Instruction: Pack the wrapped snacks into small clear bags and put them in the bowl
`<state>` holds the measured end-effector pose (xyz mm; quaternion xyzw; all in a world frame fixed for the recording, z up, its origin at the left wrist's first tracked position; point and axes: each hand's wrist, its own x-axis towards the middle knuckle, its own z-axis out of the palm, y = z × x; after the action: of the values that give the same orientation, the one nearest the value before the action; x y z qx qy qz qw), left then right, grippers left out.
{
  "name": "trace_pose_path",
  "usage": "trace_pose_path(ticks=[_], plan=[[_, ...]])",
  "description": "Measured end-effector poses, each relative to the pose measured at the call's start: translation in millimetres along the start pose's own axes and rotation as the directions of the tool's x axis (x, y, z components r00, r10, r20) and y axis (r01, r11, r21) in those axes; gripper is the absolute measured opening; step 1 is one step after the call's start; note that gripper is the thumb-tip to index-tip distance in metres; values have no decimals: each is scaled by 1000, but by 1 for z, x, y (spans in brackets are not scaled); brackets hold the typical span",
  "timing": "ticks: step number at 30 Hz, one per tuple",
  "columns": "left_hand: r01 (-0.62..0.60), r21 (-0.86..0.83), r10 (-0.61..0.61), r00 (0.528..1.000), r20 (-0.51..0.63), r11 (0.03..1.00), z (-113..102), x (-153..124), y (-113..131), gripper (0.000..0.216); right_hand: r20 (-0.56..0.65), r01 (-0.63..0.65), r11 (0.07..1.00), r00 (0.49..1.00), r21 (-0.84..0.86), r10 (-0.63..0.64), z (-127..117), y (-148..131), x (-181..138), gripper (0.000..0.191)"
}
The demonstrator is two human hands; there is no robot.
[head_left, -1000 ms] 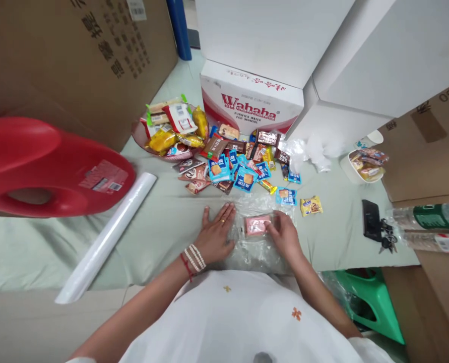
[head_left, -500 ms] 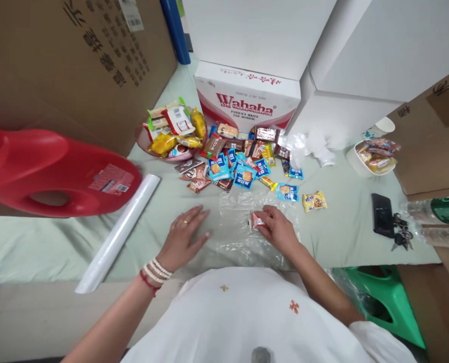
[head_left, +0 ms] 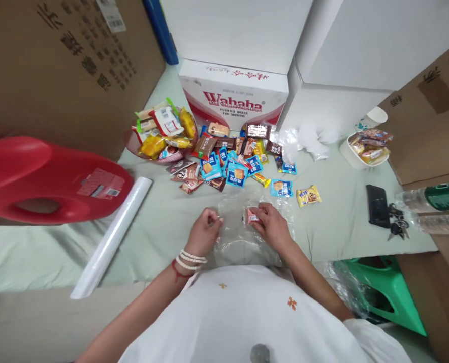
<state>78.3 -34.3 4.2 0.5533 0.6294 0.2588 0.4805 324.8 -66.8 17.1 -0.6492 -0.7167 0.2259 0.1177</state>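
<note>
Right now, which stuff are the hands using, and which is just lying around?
In use:
- pink packet, held by the right hand
- clear plastic, under the packet; the left hand is curled at its left edge
- maybe the snack pile, though neither hand touches it

Probably just lying around:
- red jug
- white roll
- keys

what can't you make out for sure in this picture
All in the head view:
Pink packet: its right end, covered by the right hand.
Left hand: whether its fingertips pinch the clear plastic; too small to tell.
Red jug: its left end, cut off by the picture's edge.
Green-labelled bottle: its far end, cut off by the right edge.
</note>
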Motion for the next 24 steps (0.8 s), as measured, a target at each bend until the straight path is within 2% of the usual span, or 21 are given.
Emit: trace_pose_path(ticks=[2, 3, 5, 7, 8, 10, 11, 12, 13, 14, 15, 17, 19, 21, 22, 24], plan=[[66, 65, -63, 997, -45, 996, -13, -1, -11, 27, -2, -6, 1000, 1000, 2, 6, 2, 0, 0, 43], [58, 153, -45, 995, -93, 986, -19, -3, -14, 27, -1, -6, 1000, 1000, 0, 6, 3, 0, 1, 44], [-21, 382, 109, 972, -210, 924, -24, -10, -17, 33, 2, -7, 1000, 1000, -10, 8, 4, -1, 1, 45], [-167, 598, 372, 897, -238, 784, -24, -18, -11, 38, 7, -9, 1000, 1000, -22, 9, 2, -2, 2, 44], [-279, 669, 502, 850, -162, 689, -23, -21, -7, 40, 13, -9, 1000, 1000, -25, 10, 1, -2, 2, 44], [-578, 657, 652, 739, 169, 485, -22, -21, 4, 46, 28, -7, 1000, 1000, -26, 8, -1, -3, 2, 44], [-710, 568, 657, 666, 353, 415, -23, -18, 10, 49, 34, -5, 1000, 999, -26, 6, -2, -3, 2, 44], [-795, 463, 627, 599, 498, 392, -26, -14, 14, 50, 38, -3, 1000, 999, -24, 4, -3, -2, 2, 45], [-828, 378, 582, 561, 589, 415, -29, -9, 18, 49, 40, 0, 1000, 999, -22, 1, -3, -2, 2, 44], [-819, 331, 538, 562, 629, 468, -33, -4, 20, 47, 41, 1, 1000, 999, -18, -1, -2, -1, 2, 43], [-783, 318, 500, 596, 628, 534, -37, 2, 22, 45, 41, -2, 1000, 999, -13, 2, -2, -1, 1, 41], [-677, 342, 432, 702, 566, 651, -42, 10, 23, 40, 53, -8, 1000, 999, 14, 7, -4, 2, 1, 41], [-571, 430, 355, 799, 486, 699, -40, 13, 23, 43, 104, 16, 996, 994, 88, -25, -12, 5, 1, 49], [-476, 586, 282, 874, 395, 656, -32, 12, 22, 50, 206, 89, 977, 970, 195, -129, -28, 10, 6, 56], [-448, 656, 272, 893, 358, 608, -27, 11, 22, 50, 253, 129, 961, 948, 243, -191, -39, 12, 11, 54], [-434, 739, 315, 898, 308, 515, -17, 7, 19, 41, 277, 185, 942, 924, 279, -264, -65, 14, 32, 43]])
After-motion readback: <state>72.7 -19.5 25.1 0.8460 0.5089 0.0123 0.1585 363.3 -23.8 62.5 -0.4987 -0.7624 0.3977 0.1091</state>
